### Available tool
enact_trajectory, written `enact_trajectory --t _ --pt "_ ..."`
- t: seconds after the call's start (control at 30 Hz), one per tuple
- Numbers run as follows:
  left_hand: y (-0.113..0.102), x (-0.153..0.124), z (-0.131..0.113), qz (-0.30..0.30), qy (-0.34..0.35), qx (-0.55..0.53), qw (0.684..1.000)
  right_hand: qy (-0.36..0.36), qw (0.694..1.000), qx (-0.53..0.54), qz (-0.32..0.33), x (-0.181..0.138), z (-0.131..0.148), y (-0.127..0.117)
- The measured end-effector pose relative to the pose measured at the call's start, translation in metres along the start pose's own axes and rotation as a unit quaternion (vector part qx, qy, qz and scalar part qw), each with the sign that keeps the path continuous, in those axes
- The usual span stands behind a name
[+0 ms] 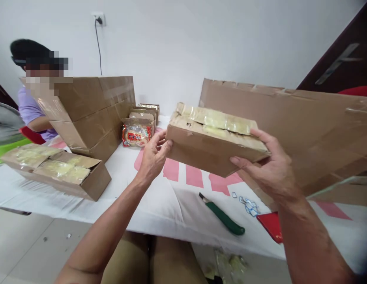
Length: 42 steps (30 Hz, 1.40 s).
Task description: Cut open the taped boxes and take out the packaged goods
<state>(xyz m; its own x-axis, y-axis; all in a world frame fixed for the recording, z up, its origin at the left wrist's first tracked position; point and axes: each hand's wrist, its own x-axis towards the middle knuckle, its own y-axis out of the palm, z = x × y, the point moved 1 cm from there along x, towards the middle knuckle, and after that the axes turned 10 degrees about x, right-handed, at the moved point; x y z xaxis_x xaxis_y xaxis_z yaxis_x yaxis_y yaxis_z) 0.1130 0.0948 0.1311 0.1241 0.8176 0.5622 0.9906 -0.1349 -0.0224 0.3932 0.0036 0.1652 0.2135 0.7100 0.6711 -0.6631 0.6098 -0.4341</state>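
Observation:
A long cardboard box point(201, 144) with yellowed tape along its top is held up, tilted, above the table. My left hand point(155, 154) grips its left end, thumb on the front face. My right hand point(266, 165) is wrapped round the right end, with the thumb in front and fingers on the top edge. Below the box lies a utility knife point(223, 217) with a green handle and its blade showing. Beside it are several small clear pieces with blue edges point(248, 206) and a red flat object point(270, 225), partly behind my right forearm.
Two taped cardboard boxes point(96, 179) lie at the left front. Behind them rises a stack of cartons point(91, 112), near a person in a purple shirt point(31, 102). Red-and-clear food packets point(137, 135) stand in opened boxes. A large carton point(290, 118) is on the right of the white-covered table point(160, 213).

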Motion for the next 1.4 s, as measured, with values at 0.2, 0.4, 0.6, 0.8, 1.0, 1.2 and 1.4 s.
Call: enact_trajectory --t 0.2,0.4,0.6,0.8,1.0,1.2,1.4 --pt "-0.032 -0.027 0.016 -0.078 -0.005 0.177 0.981 -0.012 0.998 0.04 0.039 -0.005 0.006 0.031" --pt "-0.086 -0.056 0.081 -0.17 -0.149 0.307 0.924 0.004 0.977 0.151 0.152 -0.019 -0.024 0.137" --pt "-0.131 -0.054 0.141 -0.255 -0.23 0.319 0.883 0.019 0.958 0.174 0.227 -0.002 -0.025 0.269" --pt "-0.133 -0.03 0.196 -0.229 -0.253 0.314 0.886 0.015 0.951 0.176 0.253 0.021 -0.018 0.374" --pt "-0.132 -0.006 0.218 -0.192 -0.282 0.3 0.891 0.01 0.94 0.193 0.28 0.034 -0.027 0.419" --pt "-0.108 -0.041 0.167 -0.173 -0.266 0.286 0.904 0.038 0.938 0.264 0.222 -0.002 -0.042 0.388" --pt "-0.097 -0.133 0.065 -0.318 0.002 0.306 0.898 -0.092 0.904 0.286 0.305 -0.054 0.043 0.361"
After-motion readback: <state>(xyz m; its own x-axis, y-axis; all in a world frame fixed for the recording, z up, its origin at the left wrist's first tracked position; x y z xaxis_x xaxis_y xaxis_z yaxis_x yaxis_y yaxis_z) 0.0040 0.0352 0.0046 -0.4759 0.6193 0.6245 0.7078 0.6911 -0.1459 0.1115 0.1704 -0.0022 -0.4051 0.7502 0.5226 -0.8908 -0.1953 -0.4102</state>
